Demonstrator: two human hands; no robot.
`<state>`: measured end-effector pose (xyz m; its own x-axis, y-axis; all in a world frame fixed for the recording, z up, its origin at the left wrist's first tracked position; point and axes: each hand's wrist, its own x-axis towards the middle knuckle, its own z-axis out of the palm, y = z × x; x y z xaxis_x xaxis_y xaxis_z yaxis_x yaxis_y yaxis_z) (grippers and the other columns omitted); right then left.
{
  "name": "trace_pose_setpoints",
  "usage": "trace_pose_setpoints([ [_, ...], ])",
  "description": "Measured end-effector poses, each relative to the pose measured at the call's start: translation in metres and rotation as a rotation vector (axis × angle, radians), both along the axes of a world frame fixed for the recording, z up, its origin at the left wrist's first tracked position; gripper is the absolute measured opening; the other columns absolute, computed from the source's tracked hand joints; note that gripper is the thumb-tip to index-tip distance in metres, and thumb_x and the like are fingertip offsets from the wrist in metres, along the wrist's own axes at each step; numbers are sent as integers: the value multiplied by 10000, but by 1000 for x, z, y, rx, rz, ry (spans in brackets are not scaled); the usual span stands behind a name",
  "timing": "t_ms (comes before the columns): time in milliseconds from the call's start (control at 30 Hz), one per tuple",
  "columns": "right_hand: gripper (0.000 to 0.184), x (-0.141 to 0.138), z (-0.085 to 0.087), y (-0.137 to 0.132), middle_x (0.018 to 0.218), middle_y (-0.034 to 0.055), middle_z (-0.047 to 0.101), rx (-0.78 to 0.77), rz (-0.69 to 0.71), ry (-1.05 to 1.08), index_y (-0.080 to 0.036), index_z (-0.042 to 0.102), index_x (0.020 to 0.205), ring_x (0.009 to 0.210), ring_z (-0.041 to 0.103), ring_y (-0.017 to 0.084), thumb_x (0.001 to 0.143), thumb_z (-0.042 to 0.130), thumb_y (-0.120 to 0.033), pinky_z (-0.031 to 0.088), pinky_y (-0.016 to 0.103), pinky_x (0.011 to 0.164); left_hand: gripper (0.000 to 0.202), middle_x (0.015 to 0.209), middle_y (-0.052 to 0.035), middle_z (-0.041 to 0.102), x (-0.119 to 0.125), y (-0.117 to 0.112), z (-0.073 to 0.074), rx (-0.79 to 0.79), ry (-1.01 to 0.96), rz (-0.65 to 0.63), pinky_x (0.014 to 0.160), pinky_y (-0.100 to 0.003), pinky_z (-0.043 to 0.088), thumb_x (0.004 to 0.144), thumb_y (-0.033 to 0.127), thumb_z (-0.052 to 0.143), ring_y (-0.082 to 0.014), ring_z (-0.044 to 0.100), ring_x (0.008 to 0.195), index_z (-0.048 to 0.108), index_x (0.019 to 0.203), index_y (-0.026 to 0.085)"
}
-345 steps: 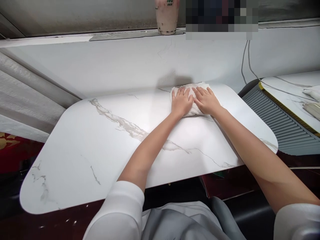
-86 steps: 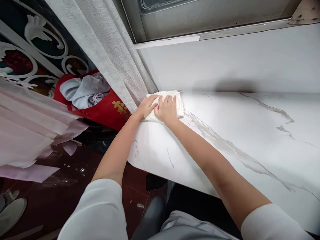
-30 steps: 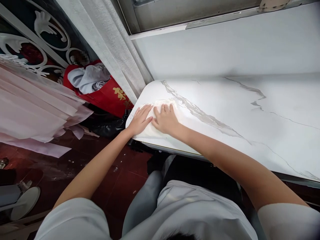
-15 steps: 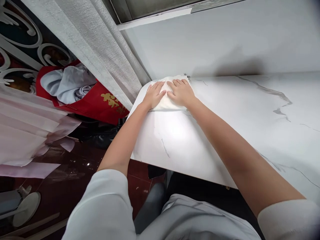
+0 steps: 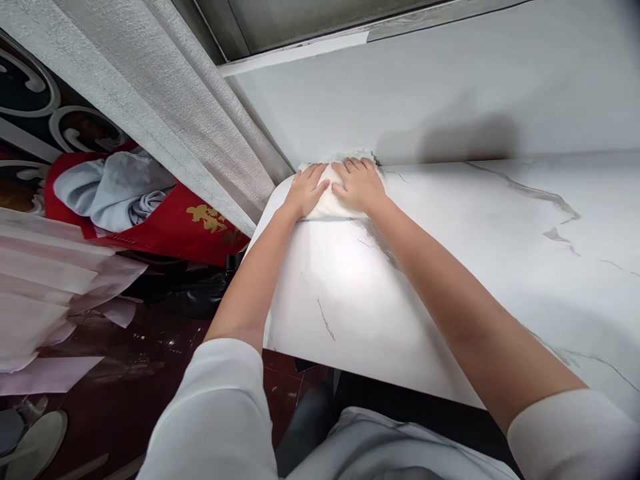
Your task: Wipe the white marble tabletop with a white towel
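A folded white cloth point(image 5: 333, 203) lies flat on the white marble-patterned table point(image 5: 425, 333), close to the far left end by the wall. My left hand point(image 5: 305, 190) rests palm down on the cloth's left side, its fingers stretched out and the thumb pointing inward. On the right side of the same cloth, my right hand point(image 5: 361, 185) presses flat with fingers spread toward the wall. The two thumbs are a short gap apart. The cloth's jagged far edge touches or nearly touches the foot of the wall.
A pale wall point(image 5: 400, 100) rises behind the table, and a light curtain point(image 5: 200, 100) hangs at its left end. To the left stands a red bag point(image 5: 200, 230) with grey-white fabric point(image 5: 115, 183) in it. Sheer pink cloth point(image 5: 45, 280) hangs lower left above the dark red floor.
The view has shifted and tilted slightly. Both hands stay flat on the cloth, with little visible movement over the table.
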<state>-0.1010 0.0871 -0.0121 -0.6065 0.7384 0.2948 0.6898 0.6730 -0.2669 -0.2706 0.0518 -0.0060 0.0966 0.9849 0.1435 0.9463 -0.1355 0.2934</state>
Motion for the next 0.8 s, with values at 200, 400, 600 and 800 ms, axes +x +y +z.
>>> trace_pose_setpoints([
  [200, 593, 7, -2, -18, 1530, 221, 395, -7, -38, -31, -71, 375, 1502, 1428, 316, 338, 981, 298, -343, 156, 575, 1158, 530, 1580, -81, 383, 9, -14, 1, -7, 6, -2, 1226, -480, 122, 1003, 405, 279, -233, 288, 1481, 378, 1488, 213],
  [400, 590, 26, -2, -55, 1514, 228, 424, 25, -43, -66, -62, 372, 1505, 1425, 338, 338, 984, 303, -333, 197, 577, 1153, 531, 1592, -75, 366, 29, -50, 2, -20, 21, -9, 1229, -495, 122, 1009, 392, 267, -220, 258, 1496, 359, 1500, 213],
  [600, 595, 62, 0, -120, 1499, 267, 425, 115, -27, -142, -22, 362, 1504, 1412, 357, 381, 1000, 302, -331, 226, 588, 1141, 525, 1596, -82, 362, 67, -117, 6, -18, 62, -7, 1242, -465, 124, 1012, 358, 282, -209, 258, 1500, 369, 1497, 177],
  [800, 598, 110, 6, -198, 1468, 278, 460, 196, 63, -191, -9, 391, 1489, 1391, 391, 397, 992, 324, -336, 281, 601, 1127, 539, 1604, -105, 338, 111, -203, 6, 13, 52, 8, 1243, -516, 129, 1013, 385, 277, -236, 227, 1513, 325, 1520, 207],
])
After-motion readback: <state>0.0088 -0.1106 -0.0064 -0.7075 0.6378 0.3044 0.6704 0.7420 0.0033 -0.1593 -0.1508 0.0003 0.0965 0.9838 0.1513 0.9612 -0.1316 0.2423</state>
